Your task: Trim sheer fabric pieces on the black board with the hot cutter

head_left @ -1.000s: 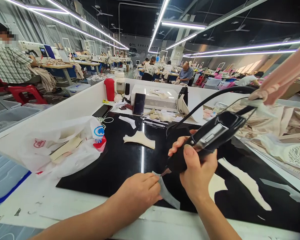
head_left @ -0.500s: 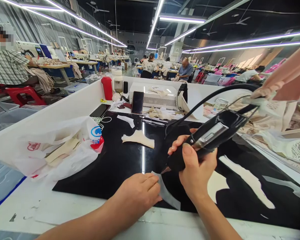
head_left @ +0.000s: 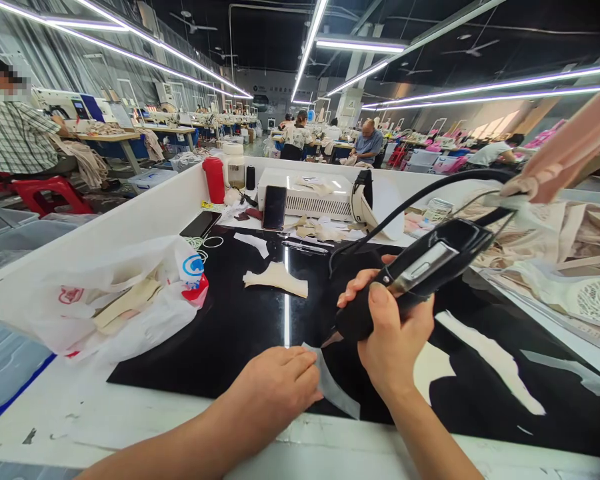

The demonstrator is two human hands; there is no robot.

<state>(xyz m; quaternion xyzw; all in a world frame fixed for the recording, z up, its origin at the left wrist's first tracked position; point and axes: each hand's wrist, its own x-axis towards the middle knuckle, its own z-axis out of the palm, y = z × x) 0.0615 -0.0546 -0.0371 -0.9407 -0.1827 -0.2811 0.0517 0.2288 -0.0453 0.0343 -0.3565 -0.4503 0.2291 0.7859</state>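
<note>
From where I'm standing, the person is gripping a black handheld tool (head_left: 420,270) in the right hand (head_left: 393,343), fingers wrapping around its lower body and thumb lying along the near side. Its long axis is slanting: the thin tip is pointing down and to the left, while the rear end is rising up and to the right, toward a knotted pink band (head_left: 565,157). So most of the tool is extending above and beyond the right hand, with only the front part and tip reaching out past the fingers on the left.

That tip is sitting just beside the top end of a translucent strip (head_left: 337,387); I can't tell whether they are touching. The strip is lying on the black mat (head_left: 230,333) between the two hands, curving from its far end down and right toward the near edge of the desk (head_left: 145,420). The left hand (head_left: 280,383) is closing bunched fingers on its left edge, the rest of the strip showing to the right of them. Beyond, a cream piece (head_left: 277,278) is lying crosswise.
</note>
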